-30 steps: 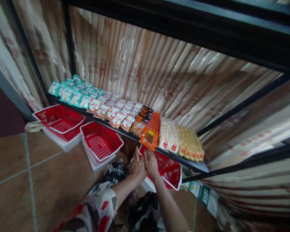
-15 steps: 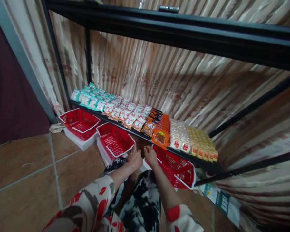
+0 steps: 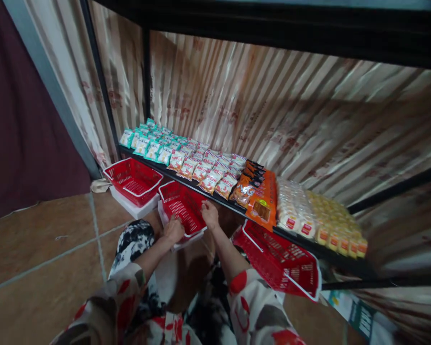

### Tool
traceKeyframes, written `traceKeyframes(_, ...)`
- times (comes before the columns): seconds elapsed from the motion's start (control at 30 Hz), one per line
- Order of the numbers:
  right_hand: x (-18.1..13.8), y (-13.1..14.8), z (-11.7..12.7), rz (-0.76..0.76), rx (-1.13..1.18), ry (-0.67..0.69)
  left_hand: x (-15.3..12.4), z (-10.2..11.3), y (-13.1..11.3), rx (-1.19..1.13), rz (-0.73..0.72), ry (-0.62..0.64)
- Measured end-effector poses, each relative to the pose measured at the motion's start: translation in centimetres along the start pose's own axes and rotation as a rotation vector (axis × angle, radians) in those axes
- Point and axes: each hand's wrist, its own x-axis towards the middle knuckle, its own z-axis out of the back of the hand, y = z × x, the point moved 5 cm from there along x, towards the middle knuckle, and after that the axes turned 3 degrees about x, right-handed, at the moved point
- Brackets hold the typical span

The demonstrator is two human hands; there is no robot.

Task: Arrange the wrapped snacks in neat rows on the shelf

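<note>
Below the shelf's front edge, the middle red basket (image 3: 182,203) rests on a white box (image 3: 177,245). My left hand (image 3: 174,230) is closed at its near rim, thumb and fingers over the edge. At the basket's right end my right hand (image 3: 210,215) has its fingers curled on the rim, close to the white handle. Both forearms reach forward between my knees. The fingertips are partly hidden and a little blurred. Nothing can be seen inside this basket.
Another red basket (image 3: 132,178) stands left on a white box; a third red basket (image 3: 280,258) is to the right. The low black shelf (image 3: 215,196) carries teal snack packets (image 3: 153,151), white-and-red packets (image 3: 211,179), orange bags (image 3: 262,206), and clear-wrapped white and yellow packs (image 3: 335,225).
My view has shifted, moving the shelf rightward in the picture. My left hand has gone left to the middle basket's near rim. My right hand has come to its right end.
</note>
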Motion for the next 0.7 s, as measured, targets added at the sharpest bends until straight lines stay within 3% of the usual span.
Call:
traceKeyframes(0.1,0.9,-0.5,0.8,0.006,-0.012,-0.03,0.9,-0.9,-0.2,-0.032,0.002,0.02)
traceKeyframes(0.27,2.0,-2.7,3.9,-0.06,-0.002,-0.125,2.7,-1.2,-3.5,-0.037,-0.105,-0.004)
traceKeyframes(0.43,3.8,-3.2,5.2,-0.122,0.03,-0.204,5.8,0.8,-6.2,-0.026,-0.257,-0.063)
traceKeyframes(0.57,5.9,-1.9,4.9,-0.098,0.055,-0.226,9.1,3.0,-7.0,-0.028,-0.307,-0.114)
traceKeyframes(0.7,7.8,-1.1,4.3,-0.057,0.036,-0.232,12.5,3.9,-8.2,-0.074,-0.339,-0.147)
